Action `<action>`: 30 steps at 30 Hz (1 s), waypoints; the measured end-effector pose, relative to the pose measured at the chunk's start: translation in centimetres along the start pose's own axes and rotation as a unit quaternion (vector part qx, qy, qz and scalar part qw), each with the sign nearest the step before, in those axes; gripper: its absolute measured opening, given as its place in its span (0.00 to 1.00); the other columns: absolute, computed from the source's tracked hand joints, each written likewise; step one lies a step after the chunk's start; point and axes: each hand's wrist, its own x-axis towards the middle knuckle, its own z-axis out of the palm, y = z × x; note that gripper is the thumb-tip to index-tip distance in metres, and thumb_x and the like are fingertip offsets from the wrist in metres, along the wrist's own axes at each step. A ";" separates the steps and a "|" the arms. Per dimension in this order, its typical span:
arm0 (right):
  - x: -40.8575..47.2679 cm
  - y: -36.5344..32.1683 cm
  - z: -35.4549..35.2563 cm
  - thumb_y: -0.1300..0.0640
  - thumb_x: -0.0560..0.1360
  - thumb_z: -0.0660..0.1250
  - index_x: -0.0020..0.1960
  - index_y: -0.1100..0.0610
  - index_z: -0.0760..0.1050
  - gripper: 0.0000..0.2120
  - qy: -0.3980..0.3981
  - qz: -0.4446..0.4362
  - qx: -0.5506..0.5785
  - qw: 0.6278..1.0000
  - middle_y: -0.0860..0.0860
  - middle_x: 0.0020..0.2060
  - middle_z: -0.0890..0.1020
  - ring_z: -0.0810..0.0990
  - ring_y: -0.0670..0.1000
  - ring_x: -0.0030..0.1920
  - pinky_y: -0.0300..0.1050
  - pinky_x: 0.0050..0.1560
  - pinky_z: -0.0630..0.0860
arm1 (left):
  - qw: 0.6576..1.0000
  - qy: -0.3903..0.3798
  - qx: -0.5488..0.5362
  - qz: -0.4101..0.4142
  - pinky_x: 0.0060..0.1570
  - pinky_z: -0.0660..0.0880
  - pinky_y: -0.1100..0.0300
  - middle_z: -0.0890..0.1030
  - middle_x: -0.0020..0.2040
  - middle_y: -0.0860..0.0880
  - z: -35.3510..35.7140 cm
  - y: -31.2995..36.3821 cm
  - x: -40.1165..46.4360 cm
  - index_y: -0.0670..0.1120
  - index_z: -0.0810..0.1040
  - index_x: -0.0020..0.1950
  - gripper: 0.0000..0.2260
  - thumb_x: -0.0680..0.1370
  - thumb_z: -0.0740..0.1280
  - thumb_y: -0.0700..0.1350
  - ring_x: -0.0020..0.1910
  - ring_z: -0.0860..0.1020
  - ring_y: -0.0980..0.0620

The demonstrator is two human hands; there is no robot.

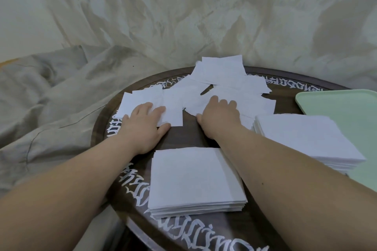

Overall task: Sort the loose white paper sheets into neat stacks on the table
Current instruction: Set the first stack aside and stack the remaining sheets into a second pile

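Head view is all I've got, so one angle only. Both my hands are out over the far half of the round dark table [189, 136], the one with white lettering round its rim. My left hand [145, 126] lies flat with its fingers fairly straight on the left clump of loose sheets [142, 101], the thumb down on bare wood just below the paper's edge. I'd say it's there to pin those sheets so they don't skate off while I rake them together. My right hand [219, 115] is spread palm-down on the bigger scattered pile [222, 79], fingers relaxed, not pinching anything that I can see. Looks like the gathering step, pulling paper toward me.

Two tidy stacks are already built. The near stack [193, 179] sits between my forearms, close to me, which makes sense as a drop spot within easy reach. The right stack [306, 140] sits off to the right, its far side just beside a pale green tray [342, 106], maybe overlapping its edge; I can't tell.

Plenty of mess left at the far edge, a few sheets hanging past the rim toward the rumpled grey cloth [61, 87]. Those could slide off if I drag carelessly. Roughly halfway, I'd guess.
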 end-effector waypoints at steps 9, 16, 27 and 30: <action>-0.4 0.3 -2.1 0.69 0.74 0.58 0.42 0.61 0.71 0.07 0.053 -0.076 -0.019 0.996 0.57 0.52 0.79 0.76 0.57 0.55 0.43 0.49 0.66 | 0.999 0.004 -0.023 0.038 0.72 0.56 0.45 0.59 0.76 0.48 -0.4 0.2 0.3 0.52 0.59 0.76 0.23 0.81 0.53 0.57 0.76 0.55 0.49; -2.2 -2.7 -1.3 0.63 0.75 0.57 0.43 0.53 0.68 0.07 0.035 -0.273 0.128 0.953 0.53 0.41 0.78 0.72 0.56 0.43 0.47 0.40 0.64 | 0.896 0.032 -0.433 -0.095 0.51 0.71 0.54 0.81 0.46 0.45 -4.6 2.9 0.0 0.41 0.79 0.47 0.25 0.81 0.54 0.60 0.49 0.78 0.44; -2.3 -0.9 -2.2 0.52 0.77 0.61 0.68 0.52 0.70 0.20 -0.020 -0.220 0.202 0.954 0.51 0.65 0.74 0.70 0.52 0.65 0.44 0.64 0.66 | 0.864 0.019 -0.473 -0.172 0.51 0.79 0.42 0.83 0.47 0.43 -2.1 1.4 0.5 0.44 0.80 0.45 0.02 0.74 0.68 0.40 0.47 0.81 0.41; -2.3 -0.6 -2.0 0.53 0.76 0.64 0.72 0.53 0.63 0.26 0.037 -0.177 0.262 0.948 0.50 0.69 0.68 0.66 0.51 0.69 0.43 0.66 0.62 | 0.841 0.055 -0.518 -0.147 0.52 0.79 0.45 0.83 0.47 0.47 -2.5 1.6 0.1 0.48 0.78 0.44 0.04 0.76 0.66 0.40 0.47 0.82 0.44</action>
